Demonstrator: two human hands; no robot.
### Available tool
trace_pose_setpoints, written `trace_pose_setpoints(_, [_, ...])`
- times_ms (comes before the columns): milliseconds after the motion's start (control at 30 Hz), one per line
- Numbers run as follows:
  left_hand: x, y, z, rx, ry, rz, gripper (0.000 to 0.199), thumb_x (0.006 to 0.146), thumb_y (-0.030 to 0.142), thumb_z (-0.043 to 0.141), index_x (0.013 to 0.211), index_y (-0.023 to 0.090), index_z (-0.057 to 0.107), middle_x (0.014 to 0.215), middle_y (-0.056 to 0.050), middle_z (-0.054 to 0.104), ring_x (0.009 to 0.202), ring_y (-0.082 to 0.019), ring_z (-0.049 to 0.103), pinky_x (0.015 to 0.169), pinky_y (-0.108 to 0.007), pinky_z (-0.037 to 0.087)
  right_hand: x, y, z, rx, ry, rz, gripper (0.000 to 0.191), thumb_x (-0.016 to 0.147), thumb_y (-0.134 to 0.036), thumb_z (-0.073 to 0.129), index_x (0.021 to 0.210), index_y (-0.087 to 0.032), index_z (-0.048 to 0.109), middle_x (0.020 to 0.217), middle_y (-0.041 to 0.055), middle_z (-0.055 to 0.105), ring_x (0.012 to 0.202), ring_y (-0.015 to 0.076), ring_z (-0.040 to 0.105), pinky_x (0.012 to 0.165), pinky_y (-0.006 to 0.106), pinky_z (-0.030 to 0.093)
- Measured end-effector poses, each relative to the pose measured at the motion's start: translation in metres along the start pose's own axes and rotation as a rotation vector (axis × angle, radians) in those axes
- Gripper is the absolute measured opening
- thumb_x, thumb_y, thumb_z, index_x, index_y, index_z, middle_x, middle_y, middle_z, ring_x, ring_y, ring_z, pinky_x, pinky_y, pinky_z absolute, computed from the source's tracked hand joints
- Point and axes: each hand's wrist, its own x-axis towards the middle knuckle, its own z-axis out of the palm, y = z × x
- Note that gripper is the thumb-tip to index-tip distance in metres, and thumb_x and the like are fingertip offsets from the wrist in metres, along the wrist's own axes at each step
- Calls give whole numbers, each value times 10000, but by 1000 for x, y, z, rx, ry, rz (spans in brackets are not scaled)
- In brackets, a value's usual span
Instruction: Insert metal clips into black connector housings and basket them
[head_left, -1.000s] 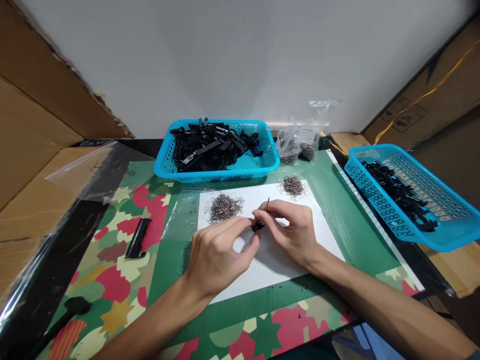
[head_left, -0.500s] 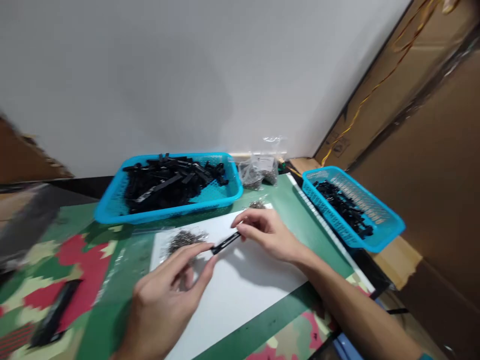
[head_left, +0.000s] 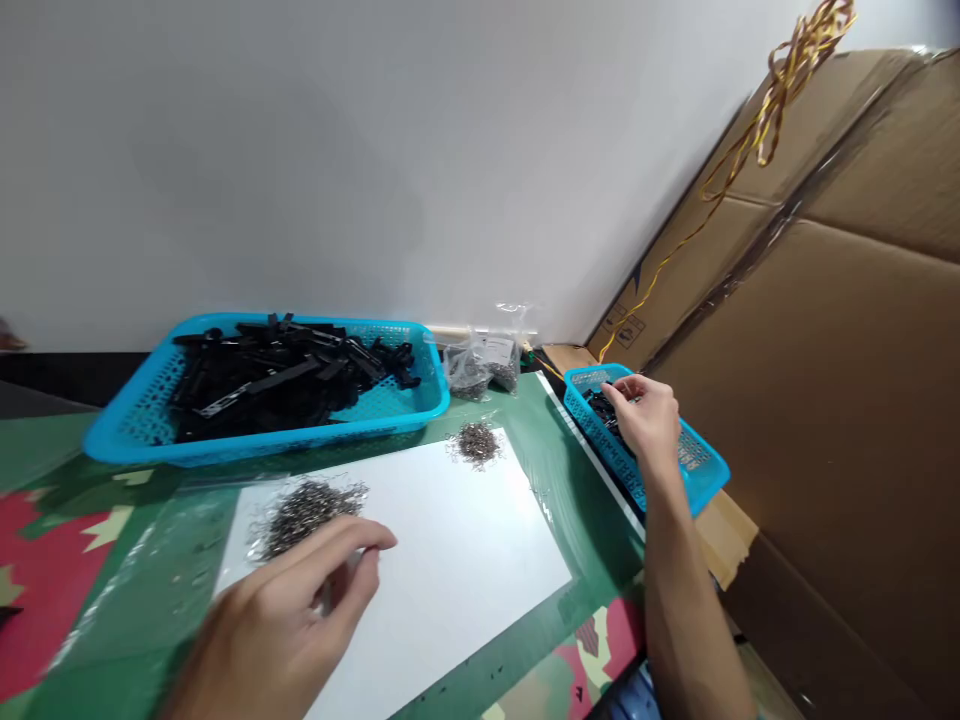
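In my head view, the left hand [head_left: 296,595] hangs over the white sheet [head_left: 457,560], fingers curled, thumb and forefinger slightly apart with nothing visible between them. The right hand [head_left: 649,415] is over the small blue basket [head_left: 707,488], thumb and forefinger bent at the small black parts [head_left: 598,407] inside; I cannot tell whether it grips one. Hand and wrist block my view of much of that basket. Two piles of metal pieces, the larger [head_left: 311,512] beside the left hand, the smaller [head_left: 478,442] farther off, lie on the sheet. Beyond stand the large blue basket [head_left: 315,437], heaped with black parts [head_left: 281,380], and clear bags [head_left: 480,368]; cardboard [head_left: 862,330] walls the right side.
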Motion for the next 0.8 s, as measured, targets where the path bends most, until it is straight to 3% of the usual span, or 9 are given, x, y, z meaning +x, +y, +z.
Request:
trace_pose_setpoints(100, [0,9,-5,-8,-94,24,155,985,354,589,977,284,728,957,57,757,671,-111,660,615,-177,489,3,17,-6,-70,-112,35,203,753,-412,730,737,-215,771,728,73,701,676,236,588,613,321,330])
trace_pose_setpoints(233, [-1,16,-9,-18,-136,31,184,1004,283,539,940,265,711,876,59,720,597,-105,602,584,-217,448,12,17,-12,-40,-271,-9,366,762,-545,697,742,-192,792,667,58,660,629,219,562,606,324,352])
trace_pose_setpoints(367, [-5,14,-8,-19,-151,35,213,998,222,508,886,259,686,730,72,635,550,-109,549,549,-237,403,20,-26,-18,113,-348,-198,515,848,-650,620,802,-164,784,709,42,652,649,187,547,603,304,372])
trace_pose_setpoints(467, [-7,13,-6,-14,-151,78,220,994,187,494,863,252,659,723,71,625,566,-111,554,558,-244,387,10,-81,-12,318,-603,-458,444,943,-574,617,859,-167,772,760,42,686,669,161,560,595,281,393])
trace_pose_setpoints(533, [-7,14,-6,-17,-156,115,225,989,164,482,848,244,638,735,64,634,590,-112,573,566,-245,383,-3,-120,3,370,-748,-622,365,999,-494,608,923,-178,775,861,50,733,715,151,595,629,276,421])
trace_pose_setpoints(567, [-8,16,-7,-19,-163,131,230,987,152,475,837,240,627,734,60,633,600,-113,581,567,-245,381,-10,-138,13,343,-749,-694,316,1012,-444,610,939,-187,779,895,51,752,725,146,609,647,278,430])
trace_pose_setpoints(667, [-9,20,-9,-10,-188,167,237,974,124,467,816,230,608,718,49,625,614,-122,596,579,-252,384,-27,-183,55,-29,-684,-865,185,1034,-318,617,1085,-235,774,995,38,774,796,149,658,696,288,442])
trace_pose_setpoints(800, [-11,23,-11,-7,-203,239,227,942,97,470,827,225,619,737,35,653,609,-132,607,599,-269,397,-38,-218,112,-173,-711,-878,235,965,-254,757,1196,-208,751,1071,82,772,952,222,719,788,320,530])
